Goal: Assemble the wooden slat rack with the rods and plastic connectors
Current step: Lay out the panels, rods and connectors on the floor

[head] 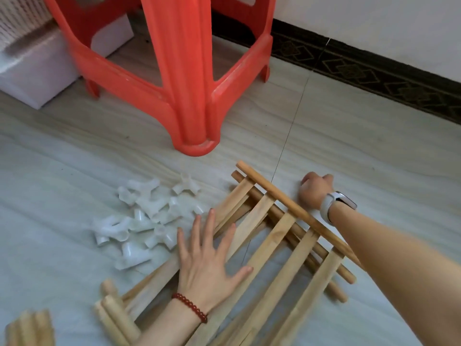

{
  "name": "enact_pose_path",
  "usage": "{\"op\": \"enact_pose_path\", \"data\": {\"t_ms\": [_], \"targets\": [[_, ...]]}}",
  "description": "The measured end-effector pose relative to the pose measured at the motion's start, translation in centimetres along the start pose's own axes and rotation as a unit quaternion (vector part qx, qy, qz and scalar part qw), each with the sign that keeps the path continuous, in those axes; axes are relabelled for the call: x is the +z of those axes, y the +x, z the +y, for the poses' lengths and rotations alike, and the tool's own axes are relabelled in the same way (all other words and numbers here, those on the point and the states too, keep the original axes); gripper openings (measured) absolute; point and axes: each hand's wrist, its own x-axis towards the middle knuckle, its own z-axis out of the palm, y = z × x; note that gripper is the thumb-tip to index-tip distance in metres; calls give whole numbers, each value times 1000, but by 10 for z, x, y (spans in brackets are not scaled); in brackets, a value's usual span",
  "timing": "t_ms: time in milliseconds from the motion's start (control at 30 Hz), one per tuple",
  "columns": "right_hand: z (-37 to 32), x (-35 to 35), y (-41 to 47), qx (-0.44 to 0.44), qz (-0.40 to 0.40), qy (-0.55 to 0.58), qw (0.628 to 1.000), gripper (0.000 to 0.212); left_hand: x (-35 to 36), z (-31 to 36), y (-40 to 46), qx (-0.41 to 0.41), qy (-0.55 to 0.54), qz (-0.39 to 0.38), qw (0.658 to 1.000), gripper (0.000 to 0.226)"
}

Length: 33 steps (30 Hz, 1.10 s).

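Wooden slats (pixel 264 236) (under left hand (pixel 207 258))

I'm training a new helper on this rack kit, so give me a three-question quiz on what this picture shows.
1. True or false: the left hand lies flat with straight fingers on the wooden slats.
2. Where is the pile of white plastic connectors? A) left of the slats, B) under the red stool, C) in the right hand.
3. Fill in: the wrist of the right hand wears a white ____.

Key: 1 true; 2 A; 3 watch (or band).
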Motion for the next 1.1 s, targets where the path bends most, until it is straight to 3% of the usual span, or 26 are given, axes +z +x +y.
{"op": "enact_pose_path", "data": {"t_ms": [100, 200, 400, 567, 700, 800, 967, 1100], "targets": [[-9, 1, -7, -80, 5, 68, 994, 23, 2, -7, 3, 9, -20, -11, 1000, 67], [-14, 6, -26, -93, 3, 154, 984, 23, 1, -16, 10, 50, -20, -3, 999, 51], [-26, 27, -56, -101, 67, 204, 971, 26, -17, -54, 46, 93, 15, -39, 995, 70], [-51, 32, -68, -154, 60, 234, 958, 29, -40, -76, 71, 48, 19, -98, 994, 61], [-50, 33, -71, -175, 16, 220, 960, 39, -48, -78, 76, 29, -17, -97, 995, 57], [-46, 29, -73, -192, 17, 198, 961, 41, -52, -75, 69, 55, -27, -36, 997, 56], [-35, 6, -84, -213, 79, 212, 951, 36, -76, -57, 66, 69, -15, 93, 993, 91], [-15, -17, -112, -211, 83, 243, 943, 38, -100, -29, 46, 79, 9, 167, 983, 102]]}}
